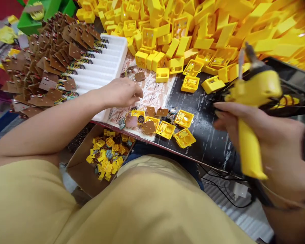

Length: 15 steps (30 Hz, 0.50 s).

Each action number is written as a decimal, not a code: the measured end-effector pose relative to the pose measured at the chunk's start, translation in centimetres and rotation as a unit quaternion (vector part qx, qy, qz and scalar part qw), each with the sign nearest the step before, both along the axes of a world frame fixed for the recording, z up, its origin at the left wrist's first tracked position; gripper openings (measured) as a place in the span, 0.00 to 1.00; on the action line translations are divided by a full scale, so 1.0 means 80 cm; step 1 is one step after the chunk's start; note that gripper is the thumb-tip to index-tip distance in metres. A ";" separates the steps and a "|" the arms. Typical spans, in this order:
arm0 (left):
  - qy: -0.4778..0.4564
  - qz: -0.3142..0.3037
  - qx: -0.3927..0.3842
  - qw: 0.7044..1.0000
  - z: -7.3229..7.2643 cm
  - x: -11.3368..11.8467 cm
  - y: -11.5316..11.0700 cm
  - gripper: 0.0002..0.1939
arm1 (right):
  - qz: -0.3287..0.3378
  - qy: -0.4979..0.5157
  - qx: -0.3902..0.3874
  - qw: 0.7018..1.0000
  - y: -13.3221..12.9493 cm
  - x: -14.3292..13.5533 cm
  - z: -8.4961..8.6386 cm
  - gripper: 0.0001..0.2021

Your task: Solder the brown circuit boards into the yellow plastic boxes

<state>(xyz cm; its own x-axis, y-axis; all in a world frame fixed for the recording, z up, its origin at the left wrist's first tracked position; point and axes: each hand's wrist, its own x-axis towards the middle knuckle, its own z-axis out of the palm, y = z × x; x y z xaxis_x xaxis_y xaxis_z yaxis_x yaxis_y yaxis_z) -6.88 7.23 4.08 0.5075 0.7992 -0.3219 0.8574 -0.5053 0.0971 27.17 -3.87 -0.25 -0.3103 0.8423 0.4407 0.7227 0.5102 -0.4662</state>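
A yellow glue gun (pixel 251 135) is gripped in my right hand (pixel 282 142), raised above the right side of the table with its nozzle pointing up and away; it is a little blurred. My left hand (pixel 124 92) is low over the patterned sheet, its fingers curled; what they hold, if anything, is hidden. A brown circuit board (pixel 139 76) lies just beyond that hand. Closer to me are open yellow cases (pixel 184 118), more brown boards (pixel 149 127) and a small round speaker (pixel 141 119). Some boards rest on the cases.
A large heap of yellow cases (pixel 165 30) covers the back. At left, many wired brown boards (pixel 53 61) are piled against a white ribbed foam tray (pixel 114 57). Below the table edge, a cardboard box (pixel 83 162) contains yellow pieces. Black cables (pixel 223 189) hang at lower right.
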 end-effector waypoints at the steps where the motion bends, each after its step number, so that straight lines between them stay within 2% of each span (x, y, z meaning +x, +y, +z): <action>1: -0.008 -0.004 -0.019 1.000 0.000 0.001 -0.004 0.15 | 0.006 -0.027 0.011 1.000 0.023 -0.007 0.000 0.12; 3: -0.019 0.000 -0.050 0.999 -0.001 0.006 -0.010 0.16 | 0.020 -0.088 -0.004 0.996 0.072 -0.022 -0.007 0.11; 4: -0.012 0.005 -0.057 0.998 -0.001 0.009 -0.012 0.15 | 0.016 -0.114 -0.010 0.993 0.094 -0.029 -0.012 0.14; 5: 0.001 0.008 -0.057 0.998 -0.001 0.013 -0.014 0.13 | 0.010 -0.137 -0.017 0.990 0.114 -0.036 -0.018 0.16; 7: 0.023 0.011 -0.042 0.999 0.000 0.017 -0.017 0.09 | -0.005 -0.173 -0.029 0.984 0.140 -0.050 -0.027 0.13; 10: -0.014 0.005 -0.028 0.999 0.001 0.012 -0.021 0.05 | 0.025 -0.194 -0.026 0.980 0.146 -0.067 -0.030 0.15; 13: -0.115 0.015 -0.021 0.993 0.002 0.000 -0.024 0.05 | 0.089 -0.186 -0.022 0.978 0.131 -0.080 -0.022 0.16; 15: -0.185 0.043 -0.018 0.982 -0.002 -0.005 -0.027 0.06 | 0.110 -0.174 -0.027 0.978 0.122 -0.086 -0.017 0.15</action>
